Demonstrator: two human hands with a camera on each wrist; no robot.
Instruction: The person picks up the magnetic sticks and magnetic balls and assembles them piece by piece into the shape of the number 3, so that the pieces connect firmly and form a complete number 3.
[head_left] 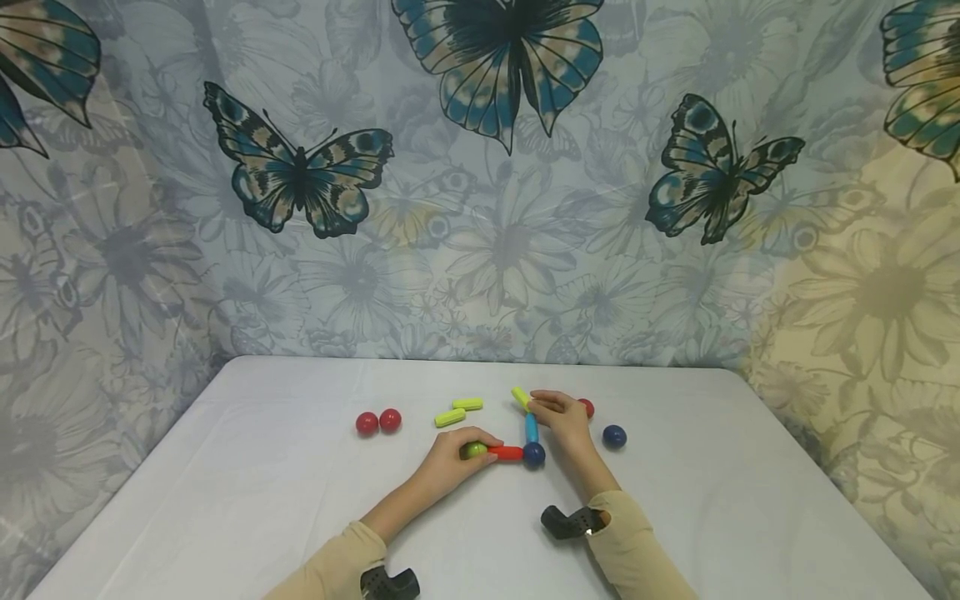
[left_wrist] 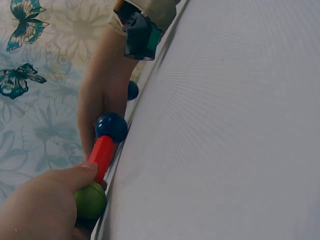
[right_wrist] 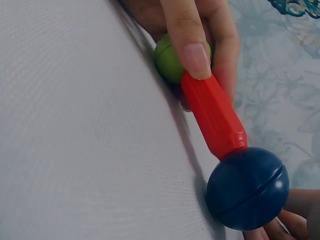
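White-covered bench with rounded rear corners, grey-blue floral backdrop behind and along both sides, large teal-and-black butterflies printed on upper area, right-hand section yellow-toned

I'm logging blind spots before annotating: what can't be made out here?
Head: whether the yellow-green rod touches the light-blue rod; the right hand covers that spot.
Head: part of the red ball, behind that hand.
Right wrist: part of the green ball, under the left hand.
Right wrist: most of the right hand, cut off by the lower right edge.
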